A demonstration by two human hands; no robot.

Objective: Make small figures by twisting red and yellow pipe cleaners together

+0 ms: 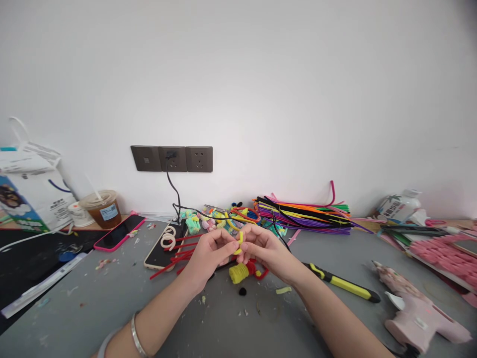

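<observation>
Between my two hands, near the middle of the table, is a short bent piece of yellow pipe cleaner (241, 237). My left hand (219, 248) pinches it from the left with thumb and forefinger. From the other side my right hand (261, 243) grips it, fingers curled. Just below the hands lies a coiled yellow pipe cleaner roll (239, 273), with a red fuzzy piece (251, 267) touching its right side. Red pipe cleaners (164, 270) stick out behind my left wrist, across a dark phone (152, 257) with a white coil (168, 238) on it.
A bundle of coloured pipe cleaners (305, 216) lies against the wall. To the right are a yellow-black utility knife (346, 287) and a pink glue gun (417, 318). A pink-cased phone (119, 232) and an iced drink cup (106, 211) stand left. A black pompom (243, 291) lies in front.
</observation>
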